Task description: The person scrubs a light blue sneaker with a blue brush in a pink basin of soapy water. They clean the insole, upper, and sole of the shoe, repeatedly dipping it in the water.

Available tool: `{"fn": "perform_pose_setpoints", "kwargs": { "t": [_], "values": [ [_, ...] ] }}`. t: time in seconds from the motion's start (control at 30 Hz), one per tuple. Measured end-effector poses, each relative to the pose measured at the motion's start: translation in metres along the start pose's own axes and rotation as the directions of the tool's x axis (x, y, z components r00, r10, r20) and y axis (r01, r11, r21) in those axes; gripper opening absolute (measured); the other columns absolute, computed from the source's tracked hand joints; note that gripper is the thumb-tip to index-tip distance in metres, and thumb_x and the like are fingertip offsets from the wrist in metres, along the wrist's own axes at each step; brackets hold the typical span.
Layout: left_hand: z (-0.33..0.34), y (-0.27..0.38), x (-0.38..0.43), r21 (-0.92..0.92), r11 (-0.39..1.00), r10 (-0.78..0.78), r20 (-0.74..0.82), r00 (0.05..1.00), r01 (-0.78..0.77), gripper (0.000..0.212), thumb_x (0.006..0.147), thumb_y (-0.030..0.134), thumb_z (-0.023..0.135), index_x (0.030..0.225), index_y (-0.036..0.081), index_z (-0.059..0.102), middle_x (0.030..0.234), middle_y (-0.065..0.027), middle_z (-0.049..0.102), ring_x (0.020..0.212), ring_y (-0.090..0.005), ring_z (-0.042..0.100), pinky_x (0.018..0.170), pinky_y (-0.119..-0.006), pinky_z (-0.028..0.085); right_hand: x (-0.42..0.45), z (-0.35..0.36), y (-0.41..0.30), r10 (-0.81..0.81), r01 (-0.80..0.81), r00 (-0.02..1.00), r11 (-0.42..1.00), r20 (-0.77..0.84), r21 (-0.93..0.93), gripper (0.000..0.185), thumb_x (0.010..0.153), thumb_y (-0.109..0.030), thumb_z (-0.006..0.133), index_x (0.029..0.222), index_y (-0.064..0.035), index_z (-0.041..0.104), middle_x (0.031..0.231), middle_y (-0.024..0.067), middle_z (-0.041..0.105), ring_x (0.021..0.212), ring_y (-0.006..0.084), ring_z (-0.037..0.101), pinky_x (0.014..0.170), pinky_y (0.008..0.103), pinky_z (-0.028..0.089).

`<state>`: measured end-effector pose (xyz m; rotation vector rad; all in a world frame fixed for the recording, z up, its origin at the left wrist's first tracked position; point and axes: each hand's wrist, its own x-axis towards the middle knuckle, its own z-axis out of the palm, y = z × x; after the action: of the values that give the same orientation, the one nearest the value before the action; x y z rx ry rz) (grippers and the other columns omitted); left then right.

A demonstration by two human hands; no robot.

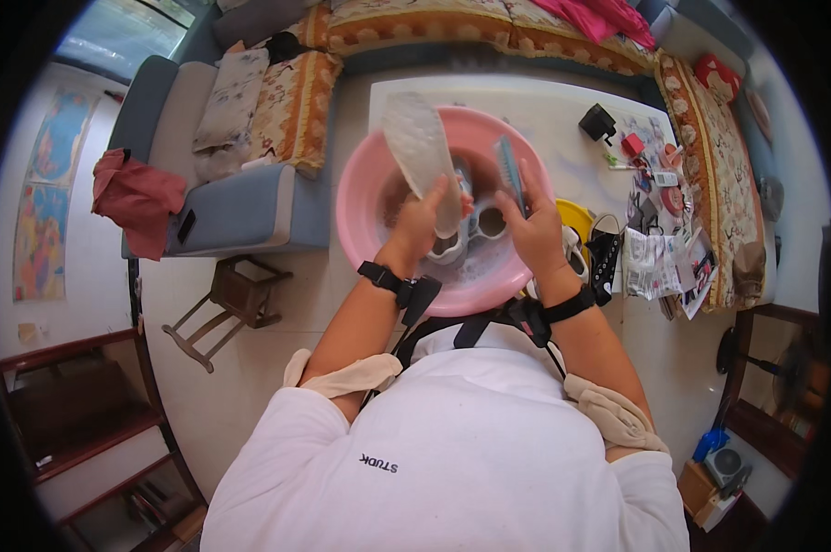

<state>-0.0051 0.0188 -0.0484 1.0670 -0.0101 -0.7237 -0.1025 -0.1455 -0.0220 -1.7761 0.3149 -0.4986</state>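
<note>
My left hand (419, 222) grips a pale shoe insole (421, 148) near its lower end and holds it up over a pink plastic basin (360, 200). In my right hand (534, 224) is a light-blue scrub brush (509, 172), its bristles turned left toward the insole. Brush and insole are apart. Below my hands, the basin holds murky, sudsy water (481, 265) and light-coloured shoes (450, 247), partly hidden by my left hand and the insole.
A white table (567, 103) lies behind the basin. To the right are a black canvas sneaker (603, 259), a yellow basin (575, 215), papers (653, 262) and a black adapter-like box (597, 124). A wooden stool (239, 293) stands at left, near a sofa (250, 214).
</note>
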Motion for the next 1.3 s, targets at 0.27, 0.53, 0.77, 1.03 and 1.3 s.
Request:
{"fn": "perform_pose_setpoints", "kwargs": {
  "t": [0.27, 0.53, 0.77, 1.03, 1.3],
  "values": [
    [-0.022, -0.024, -0.004, 0.147, 0.971, 0.191, -0.004, 0.982, -0.188, 0.028, 0.101, 0.013, 0.054, 0.125, -0.002, 0.057, 0.106, -0.0142, 0.069, 0.093, -0.0236, 0.069, 0.078, -0.033, 0.056, 0.013, 0.001, 0.01, 0.134, -0.147, 0.986, 0.98, 0.101, 0.133, 0.053, 0.094, -0.007, 0.066, 0.144, -0.0006, 0.049, 0.092, 0.0002, 0.064, 0.077, 0.0067, 0.059, 0.071, 0.0224, 0.048],
    [-0.056, 0.0, -0.008, 0.155, 0.981, 0.169, -0.371, 0.913, -0.118, 0.038, 0.103, 0.038, 0.053, 0.099, 0.001, 0.06, 0.066, -0.0005, 0.05, 0.056, -0.0114, 0.048, 0.055, -0.028, 0.043, 0.002, -0.002, 0.027, 0.24, -0.25, 0.963, 0.965, 0.121, 0.076, 0.05, 0.095, -0.008, 0.064, 0.143, -0.0011, 0.05, 0.088, 0.0002, 0.064, 0.073, 0.0072, 0.059, 0.068, 0.0218, 0.047],
    [-0.045, 0.0, -0.014, 0.065, 0.997, 0.057, -0.408, 0.911, -0.033, 0.057, 0.102, 0.055, 0.046, 0.065, 0.011, 0.044, 0.05, 0.0021, 0.033, 0.042, -0.0107, 0.032, 0.043, -0.028, 0.032, 0.002, 0.003, 0.037, 0.261, -0.276, 0.954, 0.957, 0.15, 0.092, 0.05, 0.094, -0.007, 0.064, 0.142, -0.001, 0.052, 0.087, 0.0003, 0.064, 0.072, 0.0073, 0.059, 0.067, 0.0217, 0.047],
    [-0.029, -0.009, -0.007, -0.008, 1.0, 0.025, -0.282, 0.959, -0.029, 0.044, 0.105, 0.042, 0.048, 0.083, 0.005, 0.054, 0.061, -0.0034, 0.051, 0.052, -0.0151, 0.05, 0.052, -0.031, 0.044, 0.002, 0.005, 0.026, 0.298, -0.319, 0.935, 0.944, 0.193, 0.086, 0.05, 0.094, -0.011, 0.067, 0.141, -0.001, 0.053, 0.089, 0.0011, 0.065, 0.073, 0.0072, 0.059, 0.068, 0.022, 0.047],
    [-0.021, -0.014, -0.008, 0.012, 0.999, 0.051, -0.017, 0.999, -0.05, 0.046, 0.104, 0.03, 0.053, 0.14, 0.002, 0.049, 0.123, -0.0114, 0.064, 0.108, -0.0203, 0.064, 0.093, -0.036, 0.053, 0.019, 0.021, 0.009, 0.271, -0.311, 0.93, 0.941, 0.248, 0.136, 0.058, 0.09, -0.02, 0.074, 0.137, 0.0055, 0.053, 0.1, 0.0034, 0.069, 0.088, 0.008, 0.061, 0.078, 0.0236, 0.05]
  ]
}}
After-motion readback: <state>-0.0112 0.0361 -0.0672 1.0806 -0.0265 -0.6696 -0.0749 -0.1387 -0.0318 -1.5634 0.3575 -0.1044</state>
